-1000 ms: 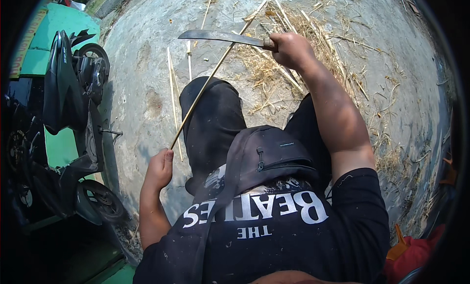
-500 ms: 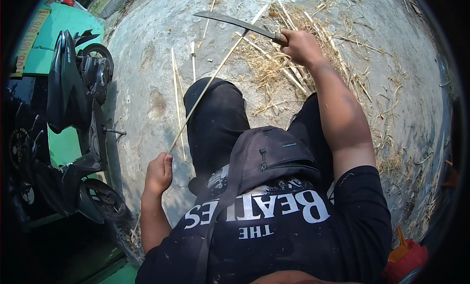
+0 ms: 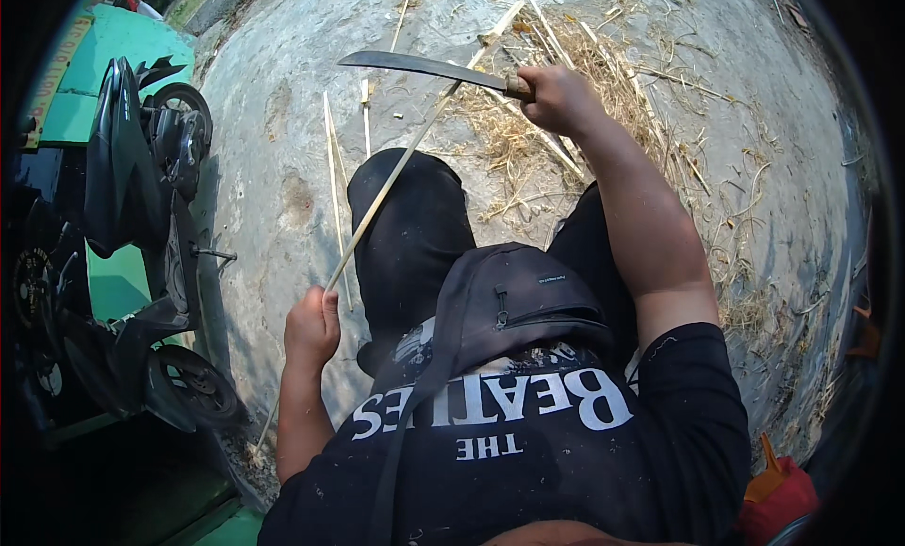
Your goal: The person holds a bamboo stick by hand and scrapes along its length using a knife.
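Observation:
My left hand point(image 3: 312, 329) is closed around the near end of a long, thin bamboo strip point(image 3: 394, 185). The strip slants up and away to the right, passing over my left knee. My right hand point(image 3: 558, 98) grips the wooden handle of a machete point(image 3: 405, 64), its long dark blade pointing left. The blade lies across the far part of the strip and seems to touch it. Just beyond the blade, a pale shaving or split piece point(image 3: 500, 23) shows at the strip's far end.
Curly shavings point(image 3: 509, 136) and split strips lie on the concrete ground point(image 3: 273, 65) ahead and to the right. Two pale strips point(image 3: 337, 188) lie left of my knee. A motorcycle point(image 3: 141, 169) stands at the left. A dark bag point(image 3: 528, 296) rests against my waist; something red point(image 3: 781, 499) is at lower right.
My right hand and the machete have moved left and a little toward me, so the blade crosses the strip nearer its handle. My left hand has shifted slightly right, still holding the strip.

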{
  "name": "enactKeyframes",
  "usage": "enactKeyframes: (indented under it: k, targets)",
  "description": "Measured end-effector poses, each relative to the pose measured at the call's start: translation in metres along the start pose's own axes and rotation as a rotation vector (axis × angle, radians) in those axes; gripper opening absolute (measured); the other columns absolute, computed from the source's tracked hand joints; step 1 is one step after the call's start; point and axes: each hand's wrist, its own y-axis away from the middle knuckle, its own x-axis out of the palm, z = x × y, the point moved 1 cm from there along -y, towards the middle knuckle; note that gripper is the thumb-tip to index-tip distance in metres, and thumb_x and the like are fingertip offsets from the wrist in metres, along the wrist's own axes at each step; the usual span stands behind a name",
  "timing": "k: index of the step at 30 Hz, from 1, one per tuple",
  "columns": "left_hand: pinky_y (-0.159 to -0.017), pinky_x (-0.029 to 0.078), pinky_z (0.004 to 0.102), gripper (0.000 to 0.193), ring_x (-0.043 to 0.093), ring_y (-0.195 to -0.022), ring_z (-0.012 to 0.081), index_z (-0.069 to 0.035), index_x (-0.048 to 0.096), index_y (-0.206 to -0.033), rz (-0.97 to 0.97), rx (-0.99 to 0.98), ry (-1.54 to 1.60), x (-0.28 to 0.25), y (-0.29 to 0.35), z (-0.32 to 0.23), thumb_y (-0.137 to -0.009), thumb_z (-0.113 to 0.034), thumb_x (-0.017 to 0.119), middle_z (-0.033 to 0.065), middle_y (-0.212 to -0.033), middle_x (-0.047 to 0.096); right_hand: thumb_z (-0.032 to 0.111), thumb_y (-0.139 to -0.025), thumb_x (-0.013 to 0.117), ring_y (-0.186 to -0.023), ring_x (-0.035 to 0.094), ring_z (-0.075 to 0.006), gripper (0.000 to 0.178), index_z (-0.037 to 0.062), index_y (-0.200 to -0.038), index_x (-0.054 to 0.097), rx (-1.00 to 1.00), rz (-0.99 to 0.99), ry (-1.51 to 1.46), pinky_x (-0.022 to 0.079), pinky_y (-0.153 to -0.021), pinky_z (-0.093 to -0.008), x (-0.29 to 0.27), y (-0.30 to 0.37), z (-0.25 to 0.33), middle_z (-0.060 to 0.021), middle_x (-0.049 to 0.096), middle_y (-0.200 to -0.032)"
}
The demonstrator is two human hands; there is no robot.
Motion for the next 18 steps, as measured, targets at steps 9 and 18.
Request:
enactKeyframes:
  k: [9,18]
  targets:
    - [-0.059,0.045,0.0579,0.037,0.060,-0.070,0.0523,-0.004,0.054,-0.086,-0.084,0.024,0.003,0.008,-0.002,-0.006,-0.107,-0.034,0.051,0.0268,-0.071,0.061,0.020,-0.086,0.066,-0.092,0.073,-0.0315,0.017,0.0146,-0.102,0.070,0.248,0.013,0.021,0.059,-0.082,-0.0453,-0.009,-0.012,-0.024,-0.0132,0.074,-0.092]
    - [-0.058,0.045,0.0565,0.035,0.059,-0.068,0.0528,-0.001,0.054,-0.086,-0.056,-0.037,0.085,0.011,-0.008,-0.045,-0.107,-0.029,0.053,0.0286,-0.071,0.060,0.016,-0.082,0.066,-0.082,0.070,-0.0372,0.008,0.0153,-0.090,0.068,-0.169,0.099,0.003,0.056,-0.072,-0.0484,0.013,0.004,0.047,-0.0130,0.071,-0.085]
